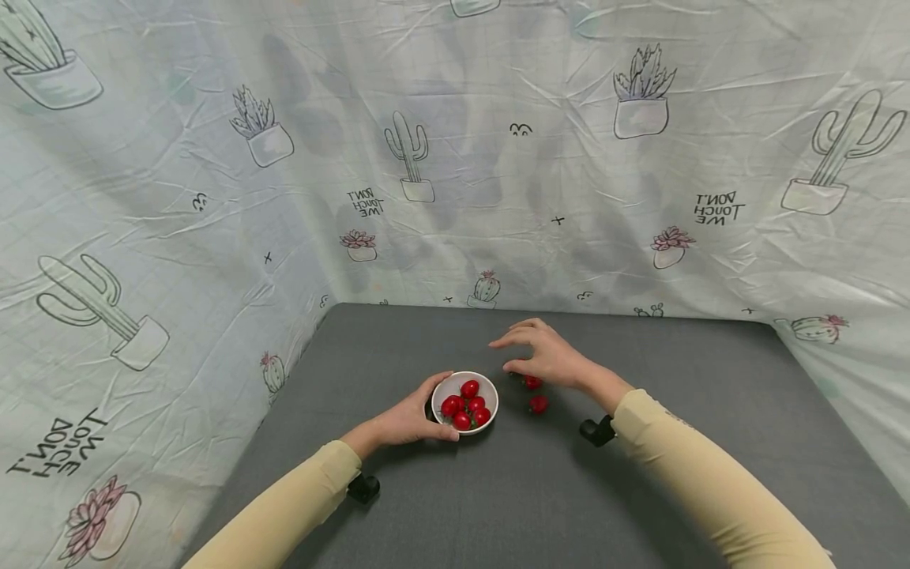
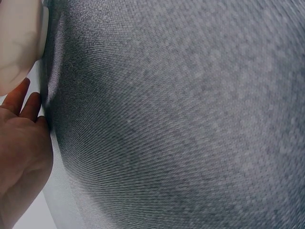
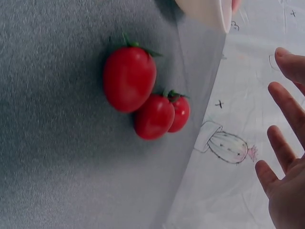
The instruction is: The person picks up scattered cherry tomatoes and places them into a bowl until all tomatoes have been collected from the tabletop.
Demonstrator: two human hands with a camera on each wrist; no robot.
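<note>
Gripping the bowl point(image 1: 449, 388), left hand point(image 1: 411, 416) — right hand point(image 1: 549, 355) slack near 3 tomatoes point(image 3: 129, 79), 1 partly hidden.

White bowl point(image 1: 487, 390), red tomatoes point(image 1: 470, 389) inside, three tomatoes point(image 3: 129, 79) nearby

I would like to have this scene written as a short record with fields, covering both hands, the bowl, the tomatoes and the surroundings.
left hand: grips the side of the white bowl
right hand: holds nothing; near the loose tomatoes, not touching them
bowl contents: several red tomatoes; overlap prevents a sure count
loose tomatoes: three, on the dark grey table, right of the bowl
backdrop: pale cloth printed with potted cacti and mirrored lettering
</note>
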